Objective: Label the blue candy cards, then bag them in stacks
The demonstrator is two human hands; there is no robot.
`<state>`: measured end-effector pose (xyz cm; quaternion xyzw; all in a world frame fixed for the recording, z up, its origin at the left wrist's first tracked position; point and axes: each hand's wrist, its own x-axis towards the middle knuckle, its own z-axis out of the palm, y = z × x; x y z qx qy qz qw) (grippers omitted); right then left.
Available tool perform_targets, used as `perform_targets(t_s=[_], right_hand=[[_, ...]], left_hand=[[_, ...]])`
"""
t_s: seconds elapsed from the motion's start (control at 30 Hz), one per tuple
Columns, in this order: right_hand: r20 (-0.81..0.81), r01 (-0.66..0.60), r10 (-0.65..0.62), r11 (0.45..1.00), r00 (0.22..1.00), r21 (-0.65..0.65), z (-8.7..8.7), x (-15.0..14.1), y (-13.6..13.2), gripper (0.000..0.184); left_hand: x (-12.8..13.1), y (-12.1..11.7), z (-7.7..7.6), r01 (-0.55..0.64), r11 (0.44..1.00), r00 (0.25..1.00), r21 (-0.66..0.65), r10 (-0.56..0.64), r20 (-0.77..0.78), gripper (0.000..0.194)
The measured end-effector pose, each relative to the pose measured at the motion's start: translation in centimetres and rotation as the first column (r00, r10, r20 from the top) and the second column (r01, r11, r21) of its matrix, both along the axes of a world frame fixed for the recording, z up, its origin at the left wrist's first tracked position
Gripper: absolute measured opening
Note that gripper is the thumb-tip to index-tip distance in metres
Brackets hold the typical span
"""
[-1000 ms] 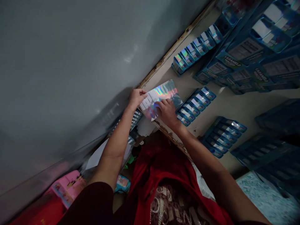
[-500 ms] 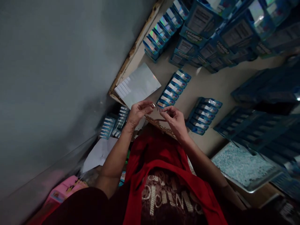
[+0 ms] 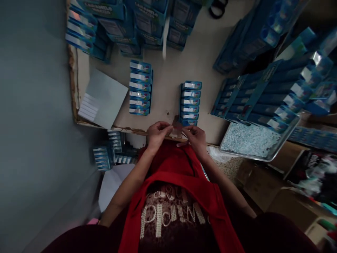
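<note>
My left hand (image 3: pixel 158 134) is closed in a pinch over the front edge of the table (image 3: pixel 163 75). Facing it, my right hand (image 3: pixel 195 138) pinches too, fingertips a short gap away. A thin, see-through strip (image 3: pixel 182 144) shows below my right fingertips; whether it spans to the left hand is too dim to tell. Beyond the hands stand two short rows of small blue packs with white labels, one nearer the left (image 3: pixel 140 88) and one just past my right hand (image 3: pixel 191 102). A sheet of labels (image 3: pixel 105 96) lies flat at the table's left corner.
Blue boxes (image 3: pixel 142 21) are stacked at the back, near black-handled scissors (image 3: pixel 218 8). More blue boxes (image 3: pixel 252 91) stand at right, above a metal tray (image 3: pixel 271 160) of pale blue bits. A wall (image 3: pixel 31 105) borders the left; further packs (image 3: pixel 101 158) sit below the table edge.
Both hands left the label sheet, which now lies on the table, and came together at the front edge, pinching. The view has swung right, bringing the tray and right-hand boxes further in.
</note>
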<state>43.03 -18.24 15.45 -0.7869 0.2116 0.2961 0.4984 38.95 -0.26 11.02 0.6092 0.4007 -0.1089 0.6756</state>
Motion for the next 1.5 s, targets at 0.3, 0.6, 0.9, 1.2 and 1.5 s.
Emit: perform_targets(t_s=[0.3,0.6,0.9,1.2,1.5], right_hand=[[0.26,-0.07,0.121,0.978,0.958,-0.197,-1.3,0.3,-3.1,0.038],[0.174,-0.082,0.144,0.943,0.974,-0.321,-3.0,0.7,-3.5,0.038],[0.138,-0.105,0.176,0.904,0.975,-0.415,-4.0,1.6,-3.0,0.039],[0.083,-0.035,0.089,0.86,0.993,-0.508,-5.9,2.2,-3.8,0.045],[-0.268,-0.161,0.158,0.987,0.95,0.013,-6.6,6.4,-8.9,0.096]], left_hand=[[0.4,-5.0,-2.7,-0.07,0.988,0.997,-0.137,0.066,-0.033,0.055],[0.3,-4.7,-3.2,-0.062,0.985,0.996,-0.162,0.049,-0.08,0.036],[2.1,-4.1,-3.1,-0.01,0.99,0.996,-0.14,-0.003,-0.092,0.026],[2.5,-5.1,-6.1,0.003,0.994,0.998,-0.111,-0.01,-0.066,0.024],[2.2,-6.6,-7.8,-0.059,0.997,0.994,0.056,0.064,-0.092,0.042]])
